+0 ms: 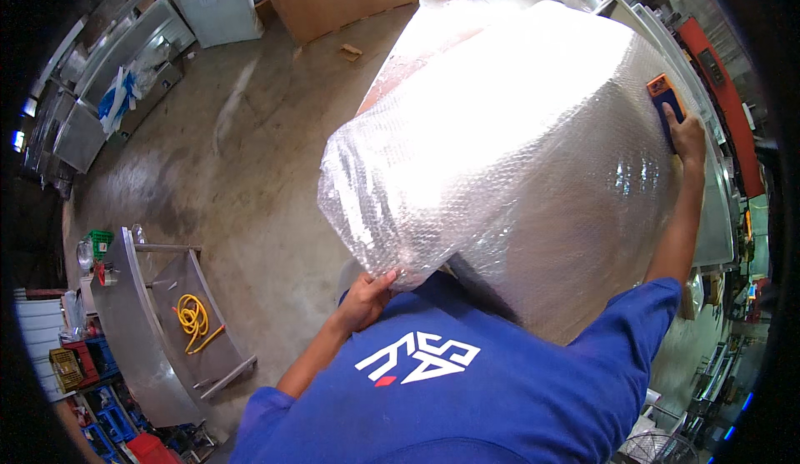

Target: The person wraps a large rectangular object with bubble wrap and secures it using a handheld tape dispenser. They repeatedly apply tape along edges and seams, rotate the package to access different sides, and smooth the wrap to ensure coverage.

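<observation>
Bubble-wrapped bulk (550, 205): top and near side covered. Near-left corner flap (375, 205) loose, apparently unfastened; left hand (365, 300) pinches it, fingers together. Right hand (688, 137), right edge: fingers clamped on orange-and-blue device (664, 95).

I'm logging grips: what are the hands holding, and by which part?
Left hand: clear plastic bubble-wrap sheet, by its near edge. Right hand: flat, rectangular blue-and-orange object, by its lower part, below the orange end.
</observation>
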A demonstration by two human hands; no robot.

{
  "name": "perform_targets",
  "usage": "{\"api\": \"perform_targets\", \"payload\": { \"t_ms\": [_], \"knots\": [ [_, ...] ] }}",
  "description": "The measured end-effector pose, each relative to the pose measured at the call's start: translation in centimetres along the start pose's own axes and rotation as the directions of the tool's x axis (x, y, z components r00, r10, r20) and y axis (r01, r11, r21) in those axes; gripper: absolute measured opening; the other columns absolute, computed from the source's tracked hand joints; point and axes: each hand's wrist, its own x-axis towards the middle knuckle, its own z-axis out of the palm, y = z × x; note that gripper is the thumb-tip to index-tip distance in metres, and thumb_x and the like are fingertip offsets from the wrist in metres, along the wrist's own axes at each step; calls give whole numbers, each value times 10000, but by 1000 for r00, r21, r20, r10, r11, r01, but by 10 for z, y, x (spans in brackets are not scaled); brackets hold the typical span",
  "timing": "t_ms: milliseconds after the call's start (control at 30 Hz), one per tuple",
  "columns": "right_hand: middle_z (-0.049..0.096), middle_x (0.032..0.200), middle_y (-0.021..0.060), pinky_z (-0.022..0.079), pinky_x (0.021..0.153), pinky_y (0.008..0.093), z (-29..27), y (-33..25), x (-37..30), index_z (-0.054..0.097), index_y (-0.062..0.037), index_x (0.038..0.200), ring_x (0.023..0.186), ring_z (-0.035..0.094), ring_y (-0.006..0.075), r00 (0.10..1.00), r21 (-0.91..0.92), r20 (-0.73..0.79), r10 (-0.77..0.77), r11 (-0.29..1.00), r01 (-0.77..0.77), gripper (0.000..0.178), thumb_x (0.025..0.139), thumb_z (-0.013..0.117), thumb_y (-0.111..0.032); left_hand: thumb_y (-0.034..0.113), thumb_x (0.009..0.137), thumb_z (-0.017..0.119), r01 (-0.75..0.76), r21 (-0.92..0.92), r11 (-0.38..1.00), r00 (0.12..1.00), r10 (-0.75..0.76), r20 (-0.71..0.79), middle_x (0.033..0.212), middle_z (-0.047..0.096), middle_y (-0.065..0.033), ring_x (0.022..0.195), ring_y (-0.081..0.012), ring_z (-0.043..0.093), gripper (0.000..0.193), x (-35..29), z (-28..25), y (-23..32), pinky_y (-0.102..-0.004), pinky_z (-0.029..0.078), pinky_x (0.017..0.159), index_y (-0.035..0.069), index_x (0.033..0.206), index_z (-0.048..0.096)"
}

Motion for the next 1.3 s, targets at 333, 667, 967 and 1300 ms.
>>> {"api": "perform_targets", "payload": {
  "t_ms": [333,667,967,1300],
  "knots": [
    [697,990,186,534,780,456,-34,-160,-220,663,-35,1087,876,684,351,930,96,-228,-287,944,315,522,975,596,-540,357,1038,583,356,155,922,915,-378,144,1426,556,-187,1296,-305,561,588,30,-16,48,-463,406,1141,-48,1442,449],
    [94,1677,246,111,1241,595,14,-260,-422,198,-146,1633,1563,70,420,930,180,41,-364,919,352,1258,667,834,-640,224,1023,628,-77,58,995,994,82,-79,1135,658,-61,1054,-184,628,262,22,9,31,-375,493,964,71,1233,593],
    [166,1662,250,110,1252,563,12,-276,-414,220,-78,1617,1560,115,400,938,164,98,-333,935,315,1194,729,796,-632,202,1051,587,-239,-37,970,967,234,-102,1199,652,-58,1069,-174,633,299,15,8,-3,-377,507,979,89,1326,555],
    [200,1640,285,71,1246,584,18,-283,-406,310,-28,1575,1545,121,439,934,186,72,-350,925,333,1092,777,743,-636,257,1067,559,-282,-136,950,958,273,-87,1236,659,-51,1107,-171,614,311,14,11,-40,-366,475,1005,60,1305,589]
  ]
}}
